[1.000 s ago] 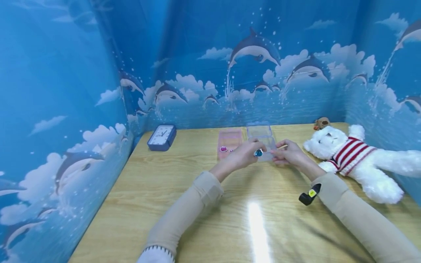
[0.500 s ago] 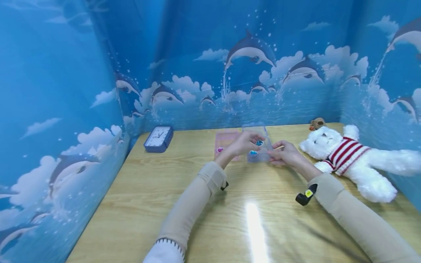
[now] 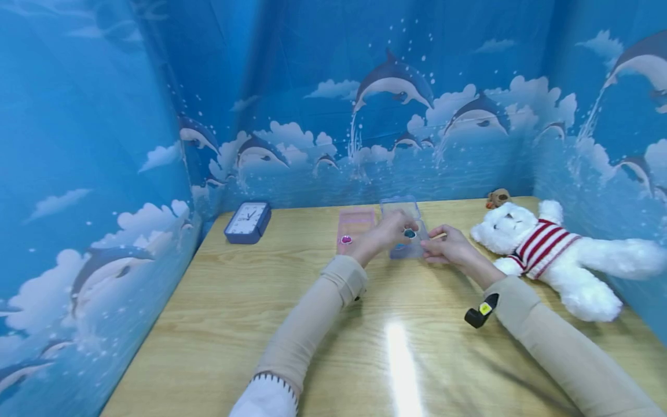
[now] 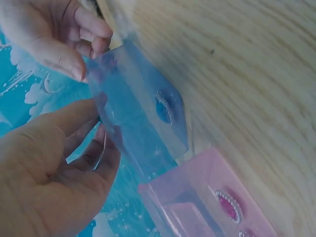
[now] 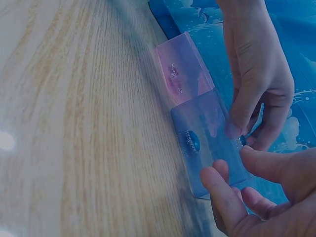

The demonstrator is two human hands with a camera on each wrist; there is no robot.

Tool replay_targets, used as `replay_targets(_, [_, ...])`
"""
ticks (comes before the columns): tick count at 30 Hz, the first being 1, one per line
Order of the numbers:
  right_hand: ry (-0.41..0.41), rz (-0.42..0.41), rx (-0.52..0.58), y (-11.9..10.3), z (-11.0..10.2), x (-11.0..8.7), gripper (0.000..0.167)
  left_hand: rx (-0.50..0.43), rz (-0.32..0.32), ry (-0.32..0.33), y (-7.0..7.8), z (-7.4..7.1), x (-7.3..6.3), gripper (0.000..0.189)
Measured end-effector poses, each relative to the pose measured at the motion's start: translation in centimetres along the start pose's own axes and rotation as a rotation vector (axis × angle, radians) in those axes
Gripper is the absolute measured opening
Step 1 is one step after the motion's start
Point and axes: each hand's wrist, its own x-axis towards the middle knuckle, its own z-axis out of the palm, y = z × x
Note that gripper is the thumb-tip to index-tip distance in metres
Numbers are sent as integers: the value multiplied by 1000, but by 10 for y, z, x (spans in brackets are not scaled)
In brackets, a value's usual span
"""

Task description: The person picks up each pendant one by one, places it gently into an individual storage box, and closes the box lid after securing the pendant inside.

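Note:
My left hand (image 3: 392,227) pinches a blue gem ornament (image 5: 242,140) with a pale beaded rim, over the back part of a clear blue plastic box (image 3: 416,251). The box's lid (image 3: 400,205) is swung back. A second blue gem ornament (image 4: 163,107) lies in the box's front part. At the box's right side, my right hand (image 3: 449,248) holds the edge between thumb and fingers. To the left stands a clear pink plastic box (image 3: 357,218) with a pink gem ornament (image 3: 346,239) in it; my left hand and wrist cover part of it. Another pink ornament (image 4: 247,233) shows at the left wrist view's lower edge.
A blue clock (image 3: 248,222) stands at the table's back left corner. On the right lies a white teddy bear (image 3: 542,255) in a striped sweater, with a small brown toy (image 3: 498,198) behind it. A dolphin-print curtain (image 3: 312,116) surrounds the wooden table (image 3: 234,324).
My left hand has moved from the box's front toward its back, still pinching the blue ornament. The right hand stays at the box's edge. The head view has shifted slightly.

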Motion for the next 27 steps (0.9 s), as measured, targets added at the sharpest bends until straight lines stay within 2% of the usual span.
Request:
replay_targets(2, [2, -8, 13, 0, 0, 0, 48, 84, 21, 9, 1, 3, 3, 34])
replay_targets(4, [3, -13, 27, 1, 0, 1, 47, 123, 25, 13, 2, 6, 4, 33])
replay_targets(10, [7, -11, 24, 2, 0, 1, 48, 143, 20, 22, 5, 12, 7, 35])
replay_targets(15, [-1, -19, 16, 2, 3, 1, 47, 111, 23, 83, -1, 18, 3, 30])
replay_targets(20, [6, -14, -47, -2, 1, -1, 52, 24, -12, 134, -6, 6, -4, 28])
replay_targets(23, [57, -27, -174, -7, -1, 0, 57, -67, -81, 168, -9, -4, -11, 30])
replay_targets(25, [112, -44, -262, -13, -1, 2, 62, -176, -141, 223, -11, -10, -16, 34])
replay_targets(27, [163, -65, -304, -20, -3, 5, 68, -345, -214, 271, -12, -14, -22, 40])
